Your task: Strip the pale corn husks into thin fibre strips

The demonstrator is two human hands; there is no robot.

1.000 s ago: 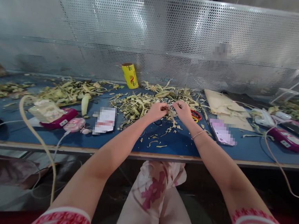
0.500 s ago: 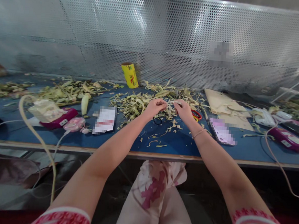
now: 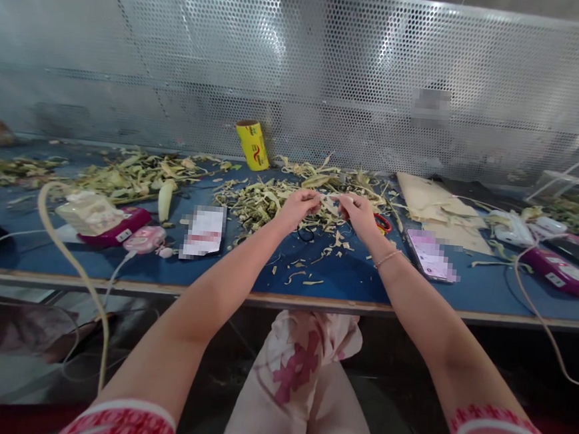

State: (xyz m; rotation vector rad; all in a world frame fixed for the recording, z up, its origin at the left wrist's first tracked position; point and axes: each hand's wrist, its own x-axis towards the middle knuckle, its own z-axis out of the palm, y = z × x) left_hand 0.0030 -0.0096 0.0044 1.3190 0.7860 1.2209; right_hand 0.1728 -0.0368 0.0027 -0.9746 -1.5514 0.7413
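Observation:
Above a heap of pale green, dried-looking plant scraps (image 3: 253, 204), my two hands face each other a short way apart. My left hand (image 3: 297, 207) is closed in a pinch, with a small pale plant strip (image 3: 327, 200) at its fingertips. My right hand (image 3: 358, 216) is closed too, thumb and forefinger pinching near the other end of this strip. The strip's exact shape is too small to make out. Just right of my right hand lie red looped handles (image 3: 382, 223), partly hidden. A thin black loop (image 3: 305, 234) rests below my left hand.
Phones flank my arms, one on the left (image 3: 203, 232) and one on the right (image 3: 429, 255). A yellow tube (image 3: 252, 146) stands at the back. Brown paper (image 3: 434, 201) lies at right. Magenta devices with cords sit on both sides. A perforated metal panel (image 3: 301, 64) closes the rear.
My right hand has shifted slightly to the right and its fingers have changed their bend. My left hand has moved slightly left. Both remain closed.

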